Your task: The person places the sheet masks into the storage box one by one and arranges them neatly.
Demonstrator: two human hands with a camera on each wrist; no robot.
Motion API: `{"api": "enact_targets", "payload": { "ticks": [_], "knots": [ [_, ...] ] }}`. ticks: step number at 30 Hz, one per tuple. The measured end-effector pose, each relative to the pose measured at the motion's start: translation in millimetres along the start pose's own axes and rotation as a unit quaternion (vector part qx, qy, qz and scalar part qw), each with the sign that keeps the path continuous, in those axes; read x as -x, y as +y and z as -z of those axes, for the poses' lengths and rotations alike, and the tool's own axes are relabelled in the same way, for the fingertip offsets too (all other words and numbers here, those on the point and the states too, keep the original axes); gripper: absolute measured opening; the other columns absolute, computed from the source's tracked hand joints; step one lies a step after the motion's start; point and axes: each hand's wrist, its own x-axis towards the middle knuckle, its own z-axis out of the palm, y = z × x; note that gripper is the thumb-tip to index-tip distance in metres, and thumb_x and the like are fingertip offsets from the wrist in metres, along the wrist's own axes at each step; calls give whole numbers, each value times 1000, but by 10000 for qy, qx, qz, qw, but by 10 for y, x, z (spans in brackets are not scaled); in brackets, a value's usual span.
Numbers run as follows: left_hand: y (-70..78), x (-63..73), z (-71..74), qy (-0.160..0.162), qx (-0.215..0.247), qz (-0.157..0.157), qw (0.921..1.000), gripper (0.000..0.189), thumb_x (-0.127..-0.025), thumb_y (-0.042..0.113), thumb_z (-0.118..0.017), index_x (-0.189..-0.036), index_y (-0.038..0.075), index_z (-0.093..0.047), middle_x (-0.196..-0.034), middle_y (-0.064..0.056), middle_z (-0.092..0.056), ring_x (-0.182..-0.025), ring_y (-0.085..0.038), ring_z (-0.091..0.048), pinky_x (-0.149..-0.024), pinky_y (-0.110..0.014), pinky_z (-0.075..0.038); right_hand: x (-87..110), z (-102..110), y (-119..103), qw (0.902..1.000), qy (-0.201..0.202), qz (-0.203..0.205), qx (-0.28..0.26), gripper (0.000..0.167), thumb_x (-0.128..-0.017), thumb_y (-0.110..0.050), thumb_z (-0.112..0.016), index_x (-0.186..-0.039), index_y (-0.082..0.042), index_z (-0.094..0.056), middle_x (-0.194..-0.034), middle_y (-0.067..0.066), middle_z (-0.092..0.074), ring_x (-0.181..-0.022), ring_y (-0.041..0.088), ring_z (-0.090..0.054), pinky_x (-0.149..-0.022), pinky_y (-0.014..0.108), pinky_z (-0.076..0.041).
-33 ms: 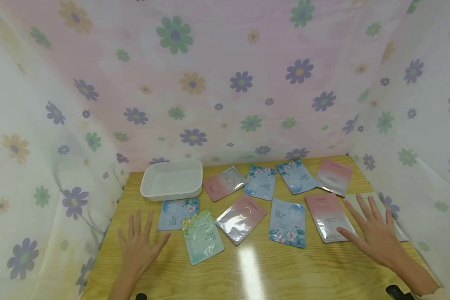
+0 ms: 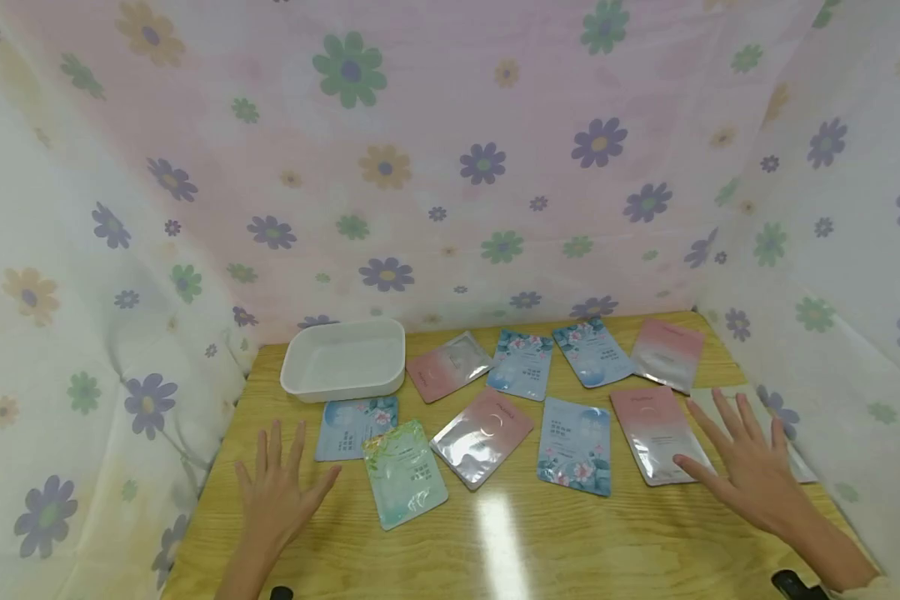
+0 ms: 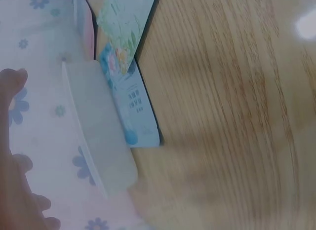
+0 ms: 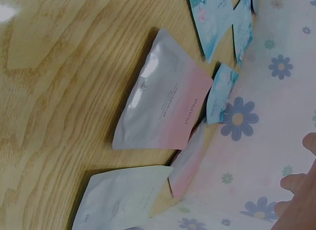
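Observation:
My left hand (image 2: 276, 500), fingers spread, hovers over the table's left side and holds nothing. Nearest to it lie a blue floral sheet mask packet (image 2: 345, 433) and a green sheet mask packet (image 2: 407, 479) that overlaps its corner. On the right, my right hand (image 2: 757, 475) is spread too, with nothing in it. It covers part of a pale sheet mask packet (image 2: 791, 454), and its thumb tip appears over the edge of a pink and silver packet (image 2: 656, 433). Whether the thumb touches that packet I cannot tell.
A white plastic basin (image 2: 345, 392) stands at the back left. Between the hands lie a pink and silver packet (image 2: 480, 437) and a blue packet (image 2: 573, 446). Several more packets line the back edge, among them a pink one (image 2: 667, 354). Flowered cloth (image 2: 450, 167) encloses the table (image 2: 412, 567).

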Motion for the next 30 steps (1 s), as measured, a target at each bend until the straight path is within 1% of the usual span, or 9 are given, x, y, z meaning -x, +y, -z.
{"api": "enact_targets", "payload": {
  "ticks": [5, 12, 16, 18, 21, 24, 26, 28, 30],
  "knots": [
    [-37, -1, 22, -98, -59, -4, 9999, 92, -80, 65, -59, -151, 19, -25, -153, -24, -16, -137, -48, -16, -91, -78, -11, 18, 15, 10, 10000, 7, -71, 40, 86, -86, -43, -65, -153, -25, -13, -158, 8, 3, -142, 32, 13, -95, 68, 18],
    [-101, -2, 52, -47, -27, 1, 10000, 91, -80, 63, -60, -151, 20, -23, -153, -23, -16, -137, -46, -16, -91, -77, -11, 20, 57, -40, 9999, 18, -63, -91, 83, -87, -40, -64, -152, -24, -15, -158, 11, -1, -142, 33, 10, -95, 70, 15],
    [-145, -39, 46, 168, -40, -179, 9997, 89, -80, 60, -62, -150, 18, -27, -152, -23, -20, -137, -44, -19, -92, -75, -15, 28, 69, -103, 9998, -3, -18, -191, 81, -88, -38, -64, -152, -24, -17, -157, 12, -4, -142, 32, 8, -96, 69, 15],
    [-185, -62, 32, 308, -52, -295, 9991, 87, -79, 58, -64, -148, 17, -31, -150, -24, -24, -136, -44, -23, -92, -75, -17, 17, 62, -139, 9997, -36, 29, -235, 81, -88, -38, -64, -152, -24, -17, -157, 12, -6, -143, 32, 8, -98, 68, 13],
    [-265, -117, 7, 523, 71, -456, 9976, 83, -79, 52, -68, -146, 15, -37, -148, -24, -28, -134, -45, -27, -91, -75, -20, -9, 47, -205, 9994, -63, 118, -331, 80, -88, -37, -65, -152, -24, -19, -157, 13, -9, -143, 31, 5, -100, 67, 10],
    [-371, -204, -35, 929, 204, -791, 9923, 75, -82, 52, -65, -141, 10, -44, -145, -25, -34, -129, -46, -34, -89, -74, -25, -54, 32, -282, 9984, 12, 271, -492, 79, -86, -34, -68, -151, -22, -23, -156, 14, -15, -143, 31, -1, -101, 68, 6],
    [-442, -282, -63, 1273, 278, -1112, 9852, 70, -86, 53, -60, -137, 6, -48, -142, -26, -38, -124, -48, -40, -87, -73, -29, -93, 21, -336, 9971, 103, 394, -640, 77, -86, -31, -69, -150, -21, -28, -154, 14, -20, -143, 30, -6, -101, 69, 3],
    [-511, -373, -93, 1576, 380, -1447, 9761, 67, -88, 52, -55, -133, 2, -51, -138, -28, -42, -119, -50, -43, -85, -72, -32, -133, 8, -390, 9955, 176, 561, -742, 74, -85, -29, -71, -148, -19, -33, -153, 15, -23, -143, 30, -9, -101, 70, 0],
    [-570, -464, -119, 1737, 497, -1672, 9692, 64, -90, 49, -53, -130, -1, -53, -134, -29, -45, -115, -51, -45, -82, -70, -34, -177, -7, -442, 9937, 236, 725, -818, 72, -83, -27, -72, -145, -17, -37, -151, 15, -27, -143, 28, -11, -100, 70, -3]
  ]
}}
